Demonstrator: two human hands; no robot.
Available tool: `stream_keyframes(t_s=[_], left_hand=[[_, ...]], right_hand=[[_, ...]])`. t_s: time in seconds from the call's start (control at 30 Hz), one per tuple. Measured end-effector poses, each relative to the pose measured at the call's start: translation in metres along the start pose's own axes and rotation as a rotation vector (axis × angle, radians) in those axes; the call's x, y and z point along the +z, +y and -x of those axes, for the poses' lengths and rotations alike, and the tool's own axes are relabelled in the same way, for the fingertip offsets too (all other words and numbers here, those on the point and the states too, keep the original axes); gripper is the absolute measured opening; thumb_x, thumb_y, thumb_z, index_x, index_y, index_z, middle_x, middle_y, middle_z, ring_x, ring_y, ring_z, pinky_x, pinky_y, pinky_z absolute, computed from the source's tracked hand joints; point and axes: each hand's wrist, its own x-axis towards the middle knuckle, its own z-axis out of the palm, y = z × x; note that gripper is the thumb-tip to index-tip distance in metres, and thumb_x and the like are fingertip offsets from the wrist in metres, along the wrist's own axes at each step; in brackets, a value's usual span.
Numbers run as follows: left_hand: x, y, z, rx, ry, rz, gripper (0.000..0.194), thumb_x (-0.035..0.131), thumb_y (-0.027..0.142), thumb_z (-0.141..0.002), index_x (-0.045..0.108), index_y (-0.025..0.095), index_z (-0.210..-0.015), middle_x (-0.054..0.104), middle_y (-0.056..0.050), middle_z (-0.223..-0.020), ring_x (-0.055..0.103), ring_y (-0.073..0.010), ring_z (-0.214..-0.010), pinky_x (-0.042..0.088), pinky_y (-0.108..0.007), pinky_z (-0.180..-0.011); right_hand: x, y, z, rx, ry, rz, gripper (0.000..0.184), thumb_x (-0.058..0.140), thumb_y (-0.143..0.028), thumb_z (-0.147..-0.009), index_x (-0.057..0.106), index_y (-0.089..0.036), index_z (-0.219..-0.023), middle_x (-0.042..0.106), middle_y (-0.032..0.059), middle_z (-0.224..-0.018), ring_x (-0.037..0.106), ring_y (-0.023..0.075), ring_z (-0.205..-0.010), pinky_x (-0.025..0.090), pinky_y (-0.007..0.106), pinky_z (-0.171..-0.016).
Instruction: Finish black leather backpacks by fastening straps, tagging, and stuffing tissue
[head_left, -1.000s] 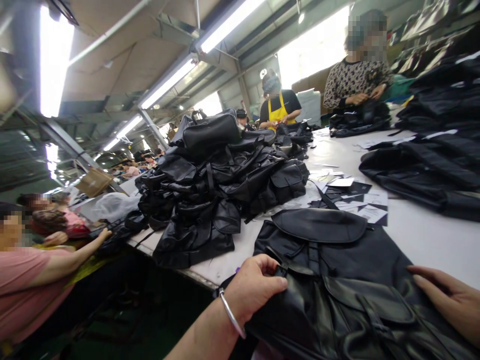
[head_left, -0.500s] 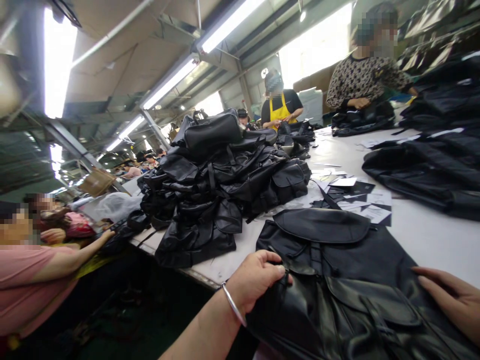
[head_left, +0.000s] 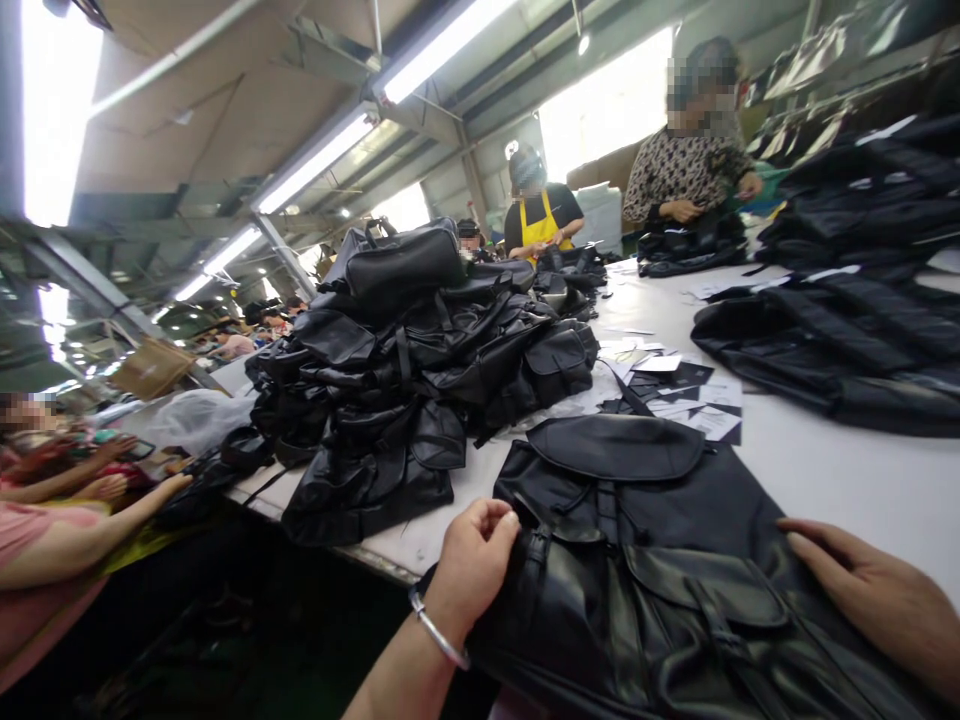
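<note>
A black leather backpack (head_left: 660, 560) lies flat on the white table (head_left: 840, 480) right in front of me, flap end pointing away. My left hand (head_left: 472, 565), a metal bangle on its wrist, is closed in a pinch on the bag's left edge near a strap. My right hand (head_left: 870, 595) lies flat on the bag's right side, fingers stretched out and together.
A tall heap of black bags (head_left: 420, 370) stands left of centre. Paper tags (head_left: 682, 390) lie scattered behind my bag. More black bags (head_left: 840, 310) are stacked at right. Two people (head_left: 540, 210) work at the far end; another person's arm (head_left: 82, 530) reaches in at left.
My left hand slid slightly left along the bag's edge and its fingers curled tighter. The view shifted a little right. The right hand stayed on the bag.
</note>
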Motion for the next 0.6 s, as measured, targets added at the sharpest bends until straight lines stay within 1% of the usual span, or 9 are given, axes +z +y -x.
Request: stream_keyframes(t_s=[0.07,0.13,0.23,0.3,0.4,0.5,0.53,0.57,0.6], left_hand=[[-0.011,-0.021,-0.003,0.033,0.084,-0.163,0.031,0.06,0.041,-0.082,0.067,0.015,-0.097,0.072,-0.01,-0.096,0.067,-0.0233,-0.092,0.049,-0.034,-0.085],[-0.019,-0.044,-0.006,-0.049,0.073,-0.22,0.037,0.064,0.042,-0.079,0.067,0.013,-0.102,0.071,-0.013,-0.105,0.066,-0.0264,-0.101,0.048,-0.037,-0.093],[-0.023,-0.073,-0.008,-0.227,-0.033,-0.102,0.052,0.065,0.045,-0.079,0.062,0.01,-0.117,0.07,-0.016,-0.112,0.066,-0.027,-0.107,0.048,-0.035,-0.095],[-0.022,-0.084,-0.01,-0.284,-0.048,0.01,0.061,0.068,0.046,-0.079,0.056,0.009,-0.126,0.069,-0.016,-0.116,0.067,-0.0264,-0.106,0.051,-0.033,-0.092],[-0.022,-0.084,-0.017,-0.284,-0.042,0.173,0.074,0.075,0.034,-0.074,0.046,0.008,-0.137,0.068,-0.018,-0.119,0.07,-0.0247,-0.099,0.054,-0.03,-0.084],[-0.025,-0.077,-0.029,-0.216,-0.009,0.259,0.082,0.077,0.024,-0.071,0.039,0.01,-0.143,0.07,-0.015,-0.111,0.072,-0.021,-0.083,0.056,-0.028,-0.072],[-0.027,-0.075,-0.033,-0.179,0.012,0.267,0.081,0.076,0.023,-0.071,0.041,0.011,-0.142,0.071,-0.014,-0.109,0.071,-0.02,-0.082,0.056,-0.028,-0.072],[-0.028,-0.073,-0.036,-0.146,0.037,0.268,0.077,0.076,0.022,-0.072,0.044,0.011,-0.14,0.071,-0.013,-0.107,0.071,-0.0196,-0.083,0.056,-0.028,-0.073],[-0.029,-0.073,-0.039,-0.124,0.064,0.264,0.071,0.075,0.022,-0.073,0.047,0.009,-0.137,0.072,-0.014,-0.106,0.071,-0.0198,-0.086,0.056,-0.029,-0.076]], right_hand=[[-0.007,-0.011,0.002,0.057,-0.051,-0.071,0.041,0.048,-0.064,-0.08,0.072,-0.039,-0.103,0.076,0.0038,-0.101,0.071,0.0347,-0.093,0.053,0.044,-0.079],[-0.011,-0.021,0.002,0.1,-0.085,-0.148,0.042,0.053,-0.063,-0.078,0.071,-0.036,-0.105,0.076,0.0055,-0.098,0.07,0.0354,-0.094,0.052,0.044,-0.081],[-0.013,-0.034,0.004,0.145,-0.092,-0.274,0.044,0.063,-0.06,-0.071,0.072,-0.033,-0.104,0.076,0.0087,-0.095,0.07,0.0365,-0.097,0.053,0.042,-0.082],[-0.012,-0.041,0.007,0.199,-0.094,-0.394,0.042,0.07,-0.057,-0.065,0.074,-0.033,-0.099,0.076,0.0099,-0.097,0.069,0.0374,-0.1,0.053,0.042,-0.084],[-0.009,-0.051,0.013,0.336,-0.146,-0.66,0.037,0.077,-0.052,-0.06,0.075,-0.037,-0.093,0.077,0.0081,-0.097,0.071,0.0389,-0.094,0.056,0.043,-0.077],[-0.009,-0.062,0.018,0.425,-0.21,-0.854,0.037,0.079,-0.049,-0.06,0.073,-0.041,-0.096,0.078,0.0063,-0.094,0.072,0.0408,-0.084,0.059,0.045,-0.065],[-0.011,-0.067,0.02,0.409,-0.225,-0.849,0.037,0.077,-0.049,-0.063,0.072,-0.042,-0.099,0.078,0.0067,-0.094,0.073,0.0407,-0.083,0.06,0.045,-0.064],[-0.012,-0.071,0.021,0.352,-0.208,-0.759,0.036,0.073,-0.051,-0.068,0.072,-0.042,-0.102,0.078,0.007,-0.094,0.073,0.0397,-0.082,0.061,0.044,-0.062],[-0.014,-0.076,0.022,0.256,-0.172,-0.607,0.033,0.066,-0.054,-0.074,0.071,-0.041,-0.105,0.078,0.0074,-0.093,0.073,0.0381,-0.081,0.061,0.042,-0.062]])
